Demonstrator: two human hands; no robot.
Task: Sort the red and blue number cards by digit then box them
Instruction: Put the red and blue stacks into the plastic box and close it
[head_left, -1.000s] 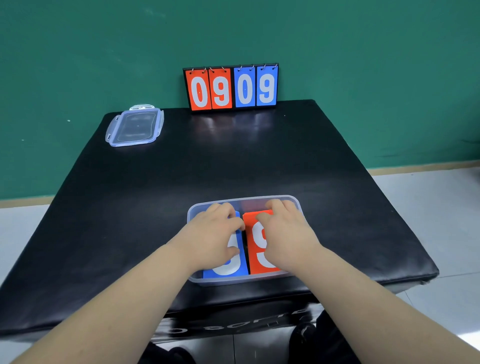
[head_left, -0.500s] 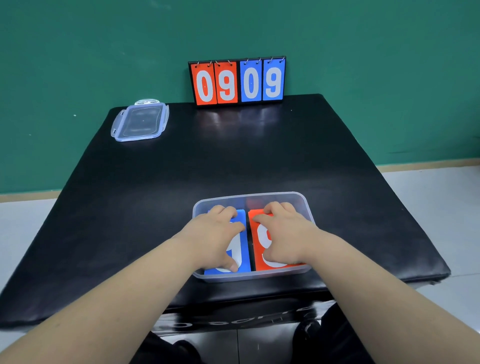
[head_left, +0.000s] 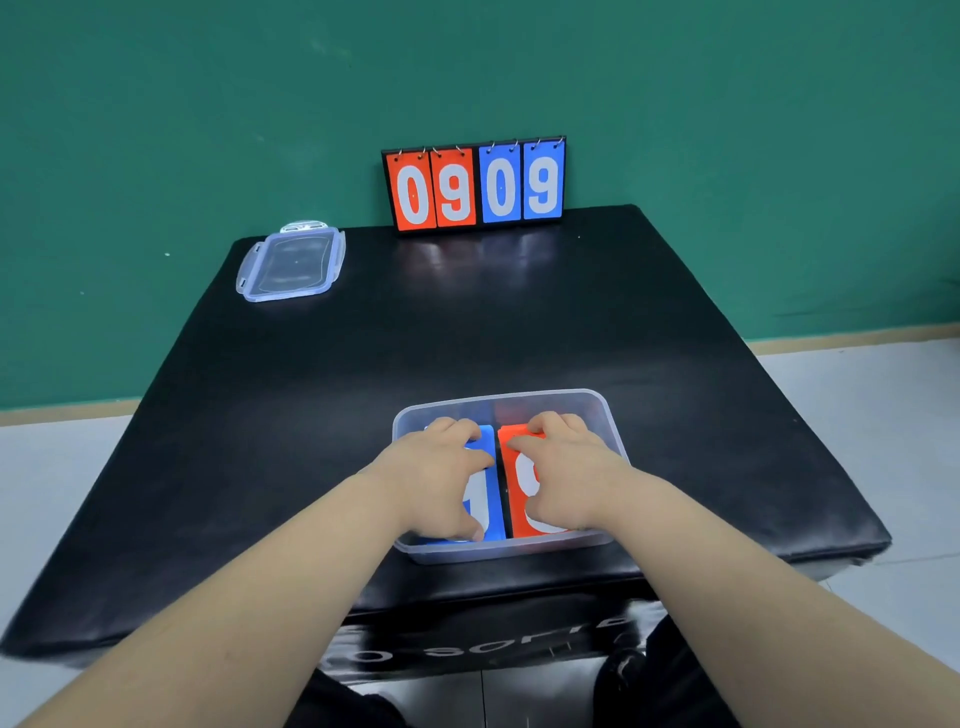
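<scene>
Black padded bench (head_left: 467, 338), leatherette sheen, rounded edges. At the near edge sits one clear plastic box (head_left: 509, 551), a shallow rectangle with rounded corners, long axis left to right. Inside are two groups of stiff, flat, rectangular cards, side by side and almost touching. The blue cards (head_left: 493, 486) lie left and the red cards (head_left: 517, 493) right. How many cards are in each cannot be told. Both lie flat, long axis running away from the person, white numerals upright to the wearer. The red top card reads 9. The blue numeral is mostly covered and unreadable. The left hand (head_left: 434, 480) grips the blue cards, fingers (head_left: 457, 427) curled over the far short edge and thumb at the near end. The right hand (head_left: 569, 473) holds the red cards the same way, fingers (head_left: 558, 422) hooked over the far edge. Its thumb is not clearly seen. Both forearms are bare. One clear lid (head_left: 291, 265) with side clips lies flat at the far left corner, well apart from the box. One black flip scoreboard (head_left: 475, 187) stands at the far edge against a matt green wall (head_left: 208, 104). It has four ring-hung panels, two red then two blue, reading 0 9 0 9.
</scene>
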